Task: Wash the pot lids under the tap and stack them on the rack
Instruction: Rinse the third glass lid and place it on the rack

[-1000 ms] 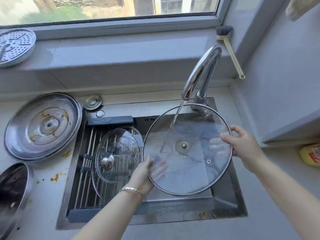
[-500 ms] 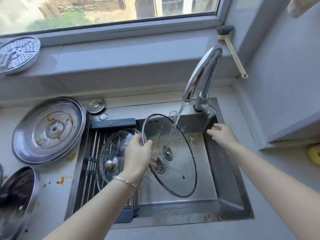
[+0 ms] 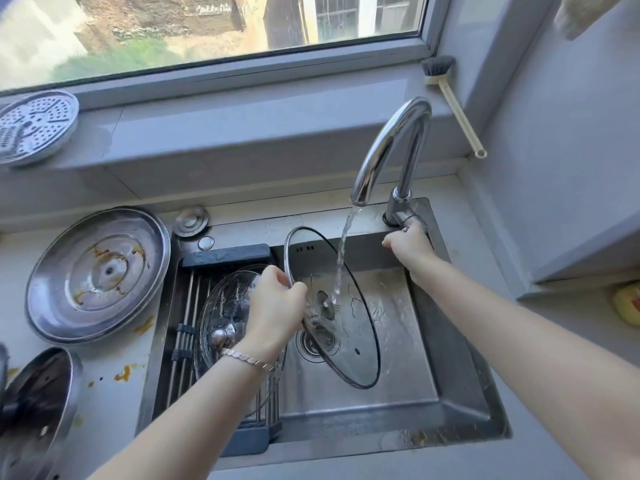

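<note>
Left grip [image 3: 277, 303] is clamped on the near rim of the glass lid [image 3: 353, 341], thumb over the edge, holding it tilted on edge above the sink [image 3: 446, 344] with the water [image 3: 343, 251] from the tap [image 3: 391, 147] striking near its centre; the knob faces away and is hard to make out. Its fingers curled, the right grip [image 3: 408, 244] closes over the tap lever [image 3: 408, 218], which is mostly hidden. A second glass lid [image 3: 221, 306] lies on the rack [image 3: 187, 306], partly behind the left wrist. On the desk [image 3: 114, 403], a stained steel lid [image 3: 97, 275] sits left of the sink; a dark lid [image 3: 34, 400] is cut off at the frame's edge
</note>
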Tool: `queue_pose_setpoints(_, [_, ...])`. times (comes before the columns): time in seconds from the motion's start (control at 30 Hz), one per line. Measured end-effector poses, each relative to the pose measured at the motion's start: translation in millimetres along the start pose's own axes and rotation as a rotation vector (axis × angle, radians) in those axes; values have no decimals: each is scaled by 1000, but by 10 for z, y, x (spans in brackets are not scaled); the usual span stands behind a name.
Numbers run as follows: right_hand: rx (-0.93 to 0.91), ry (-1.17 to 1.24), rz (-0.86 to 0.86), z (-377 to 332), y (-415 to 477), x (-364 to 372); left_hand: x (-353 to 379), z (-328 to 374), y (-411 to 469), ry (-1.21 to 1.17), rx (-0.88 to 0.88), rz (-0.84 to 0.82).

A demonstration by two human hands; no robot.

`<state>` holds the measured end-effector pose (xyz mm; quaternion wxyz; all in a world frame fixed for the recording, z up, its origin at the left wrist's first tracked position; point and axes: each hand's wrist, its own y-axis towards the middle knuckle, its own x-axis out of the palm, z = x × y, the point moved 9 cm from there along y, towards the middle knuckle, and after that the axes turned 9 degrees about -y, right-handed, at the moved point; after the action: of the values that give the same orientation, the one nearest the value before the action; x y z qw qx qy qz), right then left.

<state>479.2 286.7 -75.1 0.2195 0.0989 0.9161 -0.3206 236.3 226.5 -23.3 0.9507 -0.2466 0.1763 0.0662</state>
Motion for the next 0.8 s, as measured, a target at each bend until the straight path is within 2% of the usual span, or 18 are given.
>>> queue_pose_setpoints(0.1, [-162, -426, -261, -37, -483, 222, 18, -21, -52, -2, -39, -2])
queue_pose_setpoints(0.2, [-368, -599, -690, -28, -1246, 624, 70, 3, -116, -45, -85, -15])
queue_pose_setpoints(0.23, [-400, -627, -748, -14, -1446, 684, 91, 22, -132, -64, -101, -21])
queue_pose_setpoints(0.27, [-432, -666, -711, 6, -1534, 700, 116, 46, -146, -78, -113, -27])
queue_pose_setpoints(0.3, [-479, -707, -601, 0, -1554, 685, 143, 76, -165, -93, -124, -36])
queue_pose_setpoints(0.4, [-625, -742, -184, -133, -1561, 527, 211, 169, -211, -133, -122, -57])
queue_pose_setpoints(0.5, [-676, -715, 19, -212, -1492, 308, 294, 255, -260, -289, -128, -119])
queue_pose_setpoints(0.57, [-568, -515, 65, -211, -1346, 39, 323, 232, -266, -288, -90, -174])
queue_pose_setpoints(0.67, [-394, -164, -26, -119, -1212, -152, 256, 57, -223, 111, 83, -162])
queue_pose_setpoints(0.73, [-323, -29, -81, -62, -1216, -177, 322, -121, -237, 379, 159, -214])
queue_pose_setpoints(0.8, [-277, 59, -94, -33, -1236, -212, 442, -290, -251, 488, 194, -268])
